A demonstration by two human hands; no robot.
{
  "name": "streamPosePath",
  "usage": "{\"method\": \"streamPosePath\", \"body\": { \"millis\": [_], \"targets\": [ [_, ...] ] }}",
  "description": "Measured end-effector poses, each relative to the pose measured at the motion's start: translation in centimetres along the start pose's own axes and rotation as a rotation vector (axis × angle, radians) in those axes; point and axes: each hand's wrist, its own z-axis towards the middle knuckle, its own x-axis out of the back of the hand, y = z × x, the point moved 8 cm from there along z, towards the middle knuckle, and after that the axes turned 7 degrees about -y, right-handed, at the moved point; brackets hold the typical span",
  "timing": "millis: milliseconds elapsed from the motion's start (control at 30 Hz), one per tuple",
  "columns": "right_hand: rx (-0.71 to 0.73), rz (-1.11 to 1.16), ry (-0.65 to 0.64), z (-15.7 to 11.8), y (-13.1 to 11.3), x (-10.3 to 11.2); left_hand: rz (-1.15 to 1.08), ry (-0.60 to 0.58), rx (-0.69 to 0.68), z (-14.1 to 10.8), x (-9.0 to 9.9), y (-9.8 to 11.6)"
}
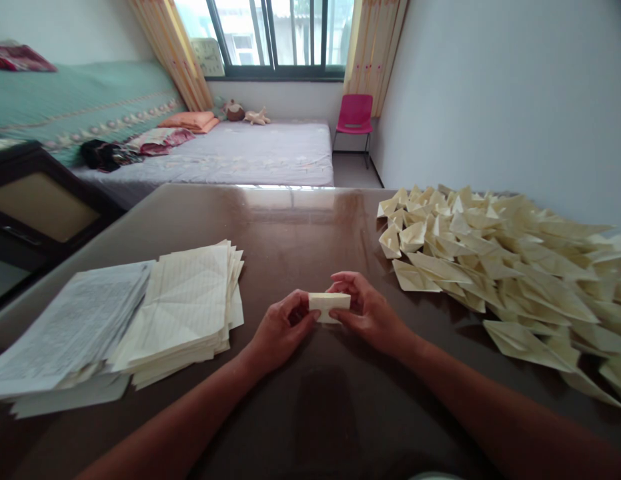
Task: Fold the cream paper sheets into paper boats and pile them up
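A small folded piece of cream paper (329, 302) is held up over the middle of the brown table. My left hand (285, 327) pinches its left end between thumb and fingers. At the right end, my right hand (366, 311) grips it with the thumb in front and the fingers behind, partly spread. To the left lies a stack of creased, lined cream sheets (185, 300), beside a stack of printed white sheets (65, 327). Many folded paper boats (490, 247) are heaped on the right side.
The glossy brown table (290, 227) spans the foreground. Beyond it stand a bed (275, 150) and a pink chair (355, 115). A dark cabinet (40, 200) is at the left, and a white wall (490, 100) rises at the right.
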Motion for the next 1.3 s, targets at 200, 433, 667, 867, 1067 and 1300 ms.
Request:
{"method": "streamPosePath", "body": {
  "millis": [200,433,667,867,1067,1300],
  "targets": [
    [-0.093,0.086,-0.107,0.0,1.5,-1.4,-0.257,-0.122,0.021,0.3,-1.4,-0.3],
    [0.17,-0.843,0.054,-0.8,-2.6,-0.1,0.537,0.22,-0.268,-0.8,1.2,2.6],
    [0.247,-1.302,-0.129,-1.0,-2.8,-2.1,0.939,-0.04,-0.491,-1.1,-1.4,3.9],
    [0.248,-1.094,-0.33,-0.7,-1.6,-1.6,0.921,-0.149,-0.424,-1.2,-1.7,3.2],
    [0.119,-0.811,-0.249,0.1,-0.2,0.1,0.734,-0.041,-0.224,0.2,-0.2,1.5],
    [-0.028,-0.862,-0.063,0.3,0.7,0.0,0.791,0.035,-0.126,1.1,-0.1,0.6]
  ]
}}
